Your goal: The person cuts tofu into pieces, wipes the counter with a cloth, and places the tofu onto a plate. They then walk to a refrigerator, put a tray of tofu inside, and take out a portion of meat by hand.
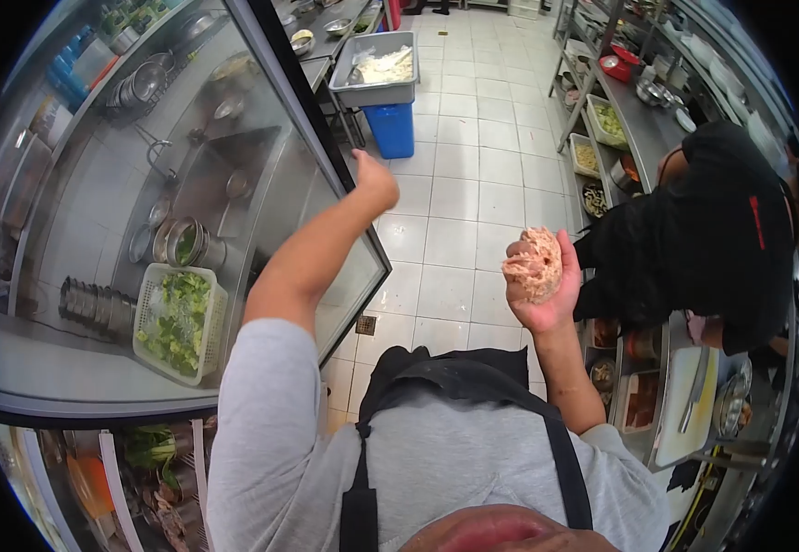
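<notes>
My right hand (pixel 546 299) is raised over the aisle, fingers curled round a lump of raw minced meat (pixel 535 262). The meat is pale pink and sticky, and it bulges out over the palm and fingers. My left arm reaches forward across the glass door (pixel 280 184), which stands swung out on my left. At the door's dark frame, my left hand (pixel 376 184) is bent at the wrist, close to the outer edge. Most of its fingers are hidden; one digit points toward the frame.
A person in black (pixel 694 239) works at the right-hand counter, beside a cutting board (pixel 684 405) with a knife (pixel 696 391). Ahead, a grey tub (pixel 376 94) sits above a blue bin (pixel 390 129). Refrigerator shelves (pixel 123 488) hold food at lower left. White floor tiles (pixel 473 120) line the aisle.
</notes>
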The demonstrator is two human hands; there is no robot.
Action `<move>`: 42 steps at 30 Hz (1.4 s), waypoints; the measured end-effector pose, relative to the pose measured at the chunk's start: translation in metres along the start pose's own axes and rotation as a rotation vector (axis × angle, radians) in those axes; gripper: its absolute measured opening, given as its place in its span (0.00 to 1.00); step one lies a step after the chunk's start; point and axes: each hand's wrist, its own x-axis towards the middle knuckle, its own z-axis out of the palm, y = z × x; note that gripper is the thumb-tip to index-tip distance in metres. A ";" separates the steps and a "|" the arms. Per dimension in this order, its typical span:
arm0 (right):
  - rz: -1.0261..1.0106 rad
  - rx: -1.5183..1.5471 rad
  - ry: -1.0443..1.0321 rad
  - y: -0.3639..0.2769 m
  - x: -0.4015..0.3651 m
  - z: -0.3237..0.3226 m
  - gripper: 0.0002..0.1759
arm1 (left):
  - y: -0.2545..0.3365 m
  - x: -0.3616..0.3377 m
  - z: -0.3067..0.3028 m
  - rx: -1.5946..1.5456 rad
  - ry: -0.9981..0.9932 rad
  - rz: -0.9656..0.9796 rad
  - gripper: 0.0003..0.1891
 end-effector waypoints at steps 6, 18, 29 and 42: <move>0.088 0.020 0.026 -0.071 -0.002 -0.024 0.27 | -0.004 0.042 0.042 0.119 -0.338 -0.009 0.22; 0.452 0.037 -0.009 -0.188 0.051 0.012 0.27 | 0.186 -0.150 -0.113 -0.721 0.001 -0.090 0.37; 0.717 0.091 0.050 -0.151 0.113 -0.023 0.27 | 0.371 -0.449 -0.084 -2.313 -1.007 -1.158 0.41; 1.028 -0.039 0.110 -0.031 0.220 -0.033 0.25 | 0.449 -0.549 -0.003 -1.963 -0.683 -2.304 0.34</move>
